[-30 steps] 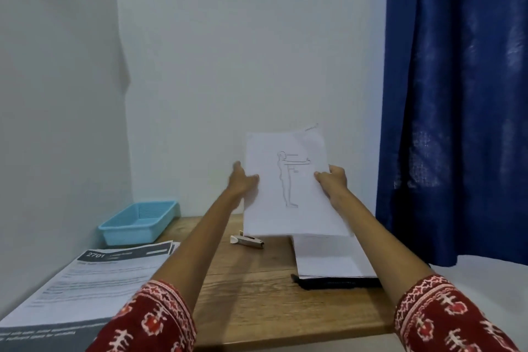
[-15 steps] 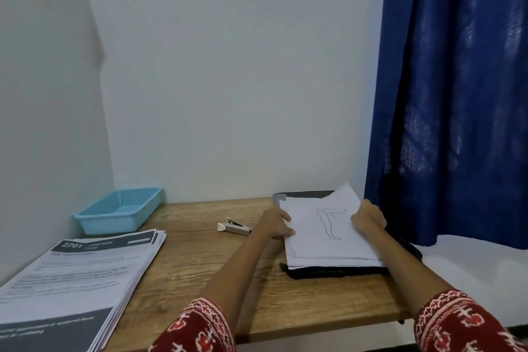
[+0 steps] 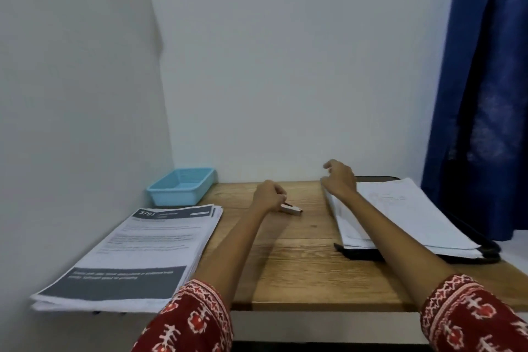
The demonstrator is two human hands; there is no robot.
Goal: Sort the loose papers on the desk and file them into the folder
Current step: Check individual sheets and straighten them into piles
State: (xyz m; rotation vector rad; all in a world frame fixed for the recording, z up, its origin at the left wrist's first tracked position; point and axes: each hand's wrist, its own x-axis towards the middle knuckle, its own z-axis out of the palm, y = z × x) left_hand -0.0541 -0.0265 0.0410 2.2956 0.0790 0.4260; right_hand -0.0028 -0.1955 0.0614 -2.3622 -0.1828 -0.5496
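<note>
Left hand (image 3: 270, 194) is down on the desk (image 3: 300, 271), fingers curled round one end of the stapler (image 3: 291, 209). Right hand (image 3: 340, 178) hovers loose and empty, fingers relaxed, over the far left corner of the papers (image 3: 400, 214) that lie on the open black folder (image 3: 468, 254). Well to the left of the left hand sits a printed stack (image 3: 134, 251); beyond that, a blue tray (image 3: 183, 184) against the wall.
</note>
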